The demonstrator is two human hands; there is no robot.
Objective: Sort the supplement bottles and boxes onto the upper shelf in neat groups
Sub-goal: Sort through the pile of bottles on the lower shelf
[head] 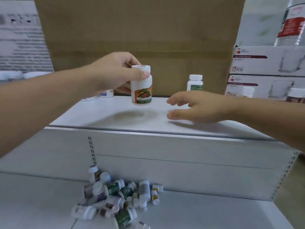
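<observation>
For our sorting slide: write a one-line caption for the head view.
Left hand grips an orange-labelled bottle over the upper shelf, right hand open beside it, loose bottles heaped below.

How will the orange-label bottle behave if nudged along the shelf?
The orange-label bottle looks rigid plastic, unlikely to deform under the left hand. Taller than wide, it may tip if pushed high; the smooth upper shelf probably lets it slide.
</observation>
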